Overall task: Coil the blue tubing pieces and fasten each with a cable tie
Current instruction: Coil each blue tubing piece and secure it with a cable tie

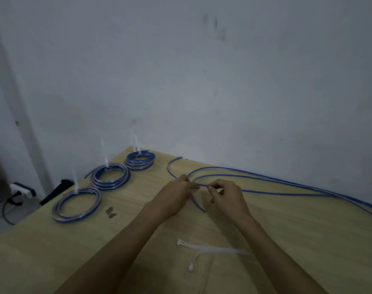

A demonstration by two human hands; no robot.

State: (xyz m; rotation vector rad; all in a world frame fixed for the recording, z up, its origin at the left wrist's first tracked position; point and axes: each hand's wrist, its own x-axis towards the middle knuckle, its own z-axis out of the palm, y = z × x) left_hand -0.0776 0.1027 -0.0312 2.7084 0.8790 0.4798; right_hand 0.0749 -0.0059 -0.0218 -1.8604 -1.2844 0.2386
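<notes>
Loose blue tubing [286, 184] lying on the wooden table [53, 251], running as several long strands from the far right edge leftward to the hands, long axis roughly left–right, slack trailing away to the right. Near free end [199, 205] curving toward the viewer between the two hands; another end [174, 161] curling far left.

Left hand [172, 196] pinching the strands at the crossing point, fingers curled. Right hand [227, 198] just beside it, thumb and forefinger pinching a strand. Both equally near; slack likely to be drawn in from the right.

Spare cable ties [212, 249] lying near, between the forearms. Three tied coils [111, 177] resting well apart to the left.
</notes>
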